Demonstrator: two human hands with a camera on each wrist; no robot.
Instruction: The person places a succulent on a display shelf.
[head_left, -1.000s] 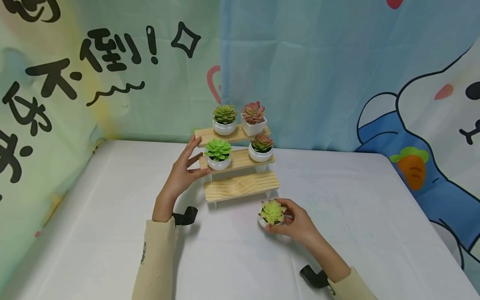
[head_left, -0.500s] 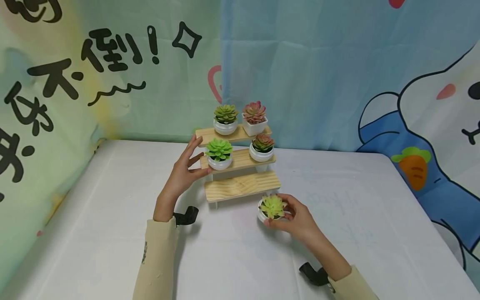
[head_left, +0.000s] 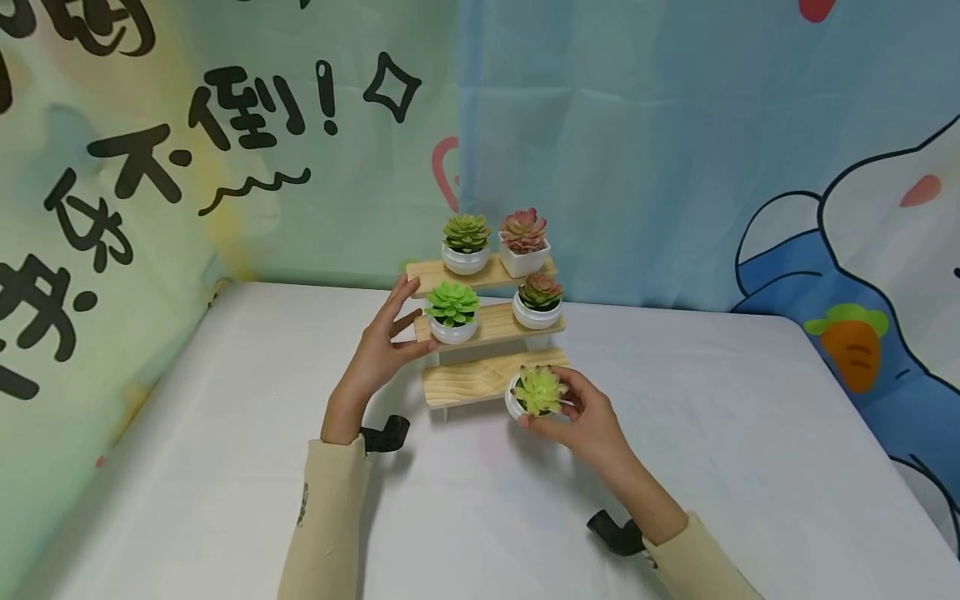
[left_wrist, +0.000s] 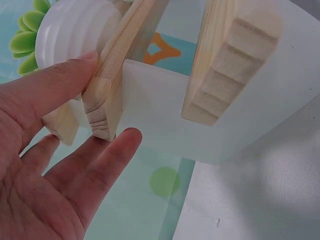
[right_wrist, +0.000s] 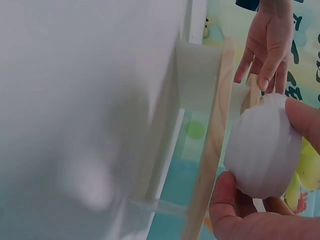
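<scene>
Gripping a yellow-green succulent pot (head_left: 536, 393), right hand (head_left: 581, 417) fingers curl around it at the bottom shelf (head_left: 480, 377). Left hand (head_left: 378, 354) fingers, straight, touch the middle shelf (head_left: 491, 325) end.

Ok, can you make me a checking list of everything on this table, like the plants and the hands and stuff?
Surface: white table, covered with a creased white cloth.
Job's things: three-step wooden shelf; yellow-green succulent in a white pot, held at the bottom step's right end.
Clutter: four potted succulents on the shelf, two on the top step, two on the middle step.
Grippers: left hand, fingers straight, touching the middle step's left end; right hand grips the white pot.
Cables: nothing seen; black wrist mounts only.
Surroundings: cartoon backdrop cloth with a rabbit, a carrot and black writing.
</scene>
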